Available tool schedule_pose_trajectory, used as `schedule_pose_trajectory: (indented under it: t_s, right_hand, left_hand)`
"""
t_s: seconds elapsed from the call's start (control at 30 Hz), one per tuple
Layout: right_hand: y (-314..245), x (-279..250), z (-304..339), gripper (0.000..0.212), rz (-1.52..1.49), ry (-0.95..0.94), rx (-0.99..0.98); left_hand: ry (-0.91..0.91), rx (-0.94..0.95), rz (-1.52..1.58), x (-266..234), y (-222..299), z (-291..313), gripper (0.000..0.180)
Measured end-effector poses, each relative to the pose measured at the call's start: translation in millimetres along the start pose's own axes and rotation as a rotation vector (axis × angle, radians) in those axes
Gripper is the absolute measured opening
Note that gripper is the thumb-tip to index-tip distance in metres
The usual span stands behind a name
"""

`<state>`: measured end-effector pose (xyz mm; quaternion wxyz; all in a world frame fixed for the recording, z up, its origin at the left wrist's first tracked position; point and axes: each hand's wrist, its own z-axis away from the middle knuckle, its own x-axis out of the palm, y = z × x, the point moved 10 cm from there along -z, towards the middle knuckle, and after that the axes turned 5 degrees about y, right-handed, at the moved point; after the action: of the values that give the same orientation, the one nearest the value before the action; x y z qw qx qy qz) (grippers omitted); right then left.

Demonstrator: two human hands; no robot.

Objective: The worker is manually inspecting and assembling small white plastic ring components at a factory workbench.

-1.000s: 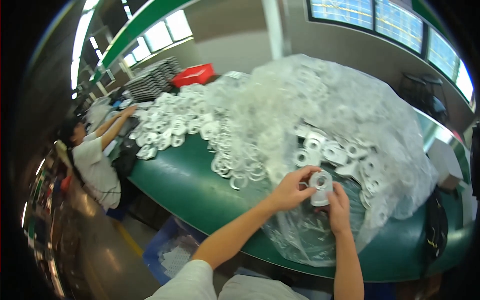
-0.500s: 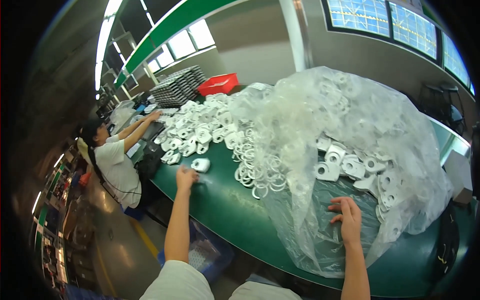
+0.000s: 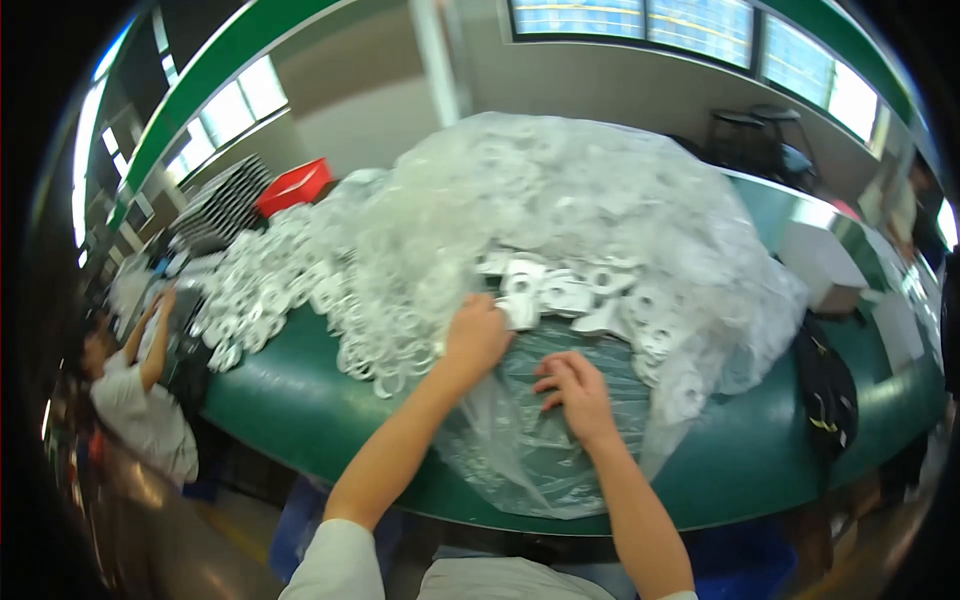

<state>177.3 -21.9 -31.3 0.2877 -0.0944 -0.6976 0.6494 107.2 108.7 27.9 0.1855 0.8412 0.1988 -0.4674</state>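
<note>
My left hand [image 3: 479, 335] is at the mouth of a big clear plastic bag [image 3: 420, 215], its fingers curled and partly hidden. Right beside those fingers lies a white plastic part [image 3: 521, 306] with a round hole; whether they grip it or the bag's edge I cannot make out. Over the bag's spread plastic, my right hand [image 3: 578, 396] is held with loosely bent fingers apart and nothing in them. More white holed parts [image 3: 603, 318] spill from the bag's opening in front of both hands.
On the green table [image 3: 290, 400], white rings [image 3: 375, 360] and a heap of white parts [image 3: 265, 290] lie to the left. Behind them are a red bin [image 3: 293, 187] and stacked trays [image 3: 222, 203]. A co-worker [image 3: 145, 405] reaches in at far left. A black bag [image 3: 828, 390] and a box [image 3: 820, 265] are at right.
My left hand has moved right, away from a single white part on the table's left, to the bag's mouth. My right hand stays over the plastic. The view has turned right.
</note>
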Motion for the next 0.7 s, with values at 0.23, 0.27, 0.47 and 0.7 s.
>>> schedule_pose_trajectory:
  t_s: [0.23,0.27,0.47,0.7]
  right_hand:
    - [5,5,-11,0.053,-0.421,0.082,0.038]
    - [10,1,-15,0.048,-0.386,0.045,0.055]
    - [18,-13,-27,0.034,-0.1,0.094,-0.284]
    - [13,4,-12,0.031,-0.147,0.042,0.071]
  left_hand:
    - [-0.222,0.367,0.225,-58,72,19,0.026]
    - [-0.324,0.421,0.214,-55,90,20,0.028]
    - [-0.21,0.462,0.657,-66,234,-19,0.03]
    - [-0.619,0.27,0.372,145,344,-60,0.024]
